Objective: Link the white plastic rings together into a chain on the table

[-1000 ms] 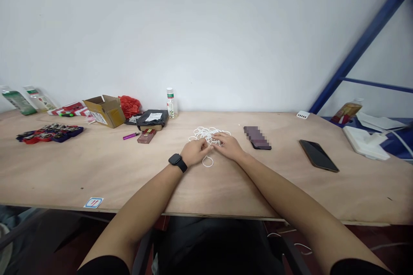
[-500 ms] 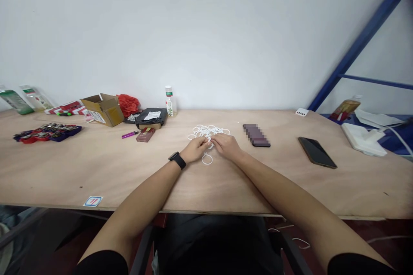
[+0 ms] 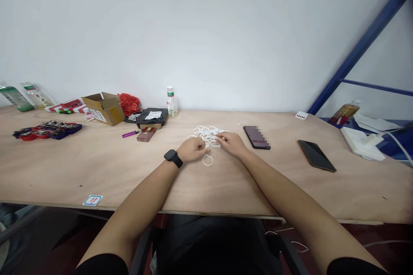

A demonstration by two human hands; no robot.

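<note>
Several thin white loops (image 3: 206, 131) lie in a tangled pile just beyond my hands. My right hand (image 3: 231, 142) is at the pile's near right side, with thumb and fingers pinched on a white loop (image 3: 215, 143). My left hand (image 3: 192, 149), with a black watch on its wrist, rests at the near left of the pile. Its fingers are curled in and its thumb points right; what they hold, if anything, is hidden. One separate white loop (image 3: 207, 160) lies flat on the table just below the left thumb.
Right of the pile are a partly blurred phone (image 3: 254, 136), a dark phone (image 3: 316, 155) and a white power adapter (image 3: 363, 142). To the left stand a maroon box (image 3: 146, 134), a purple pen-like stick (image 3: 130, 134), a black package (image 3: 152, 116), an open carton (image 3: 105, 109) and a bottle (image 3: 171, 102).
My hands were together at the pile and have moved apart, the left toward me and the right slightly rightward. The separate loop stays in place.
</note>
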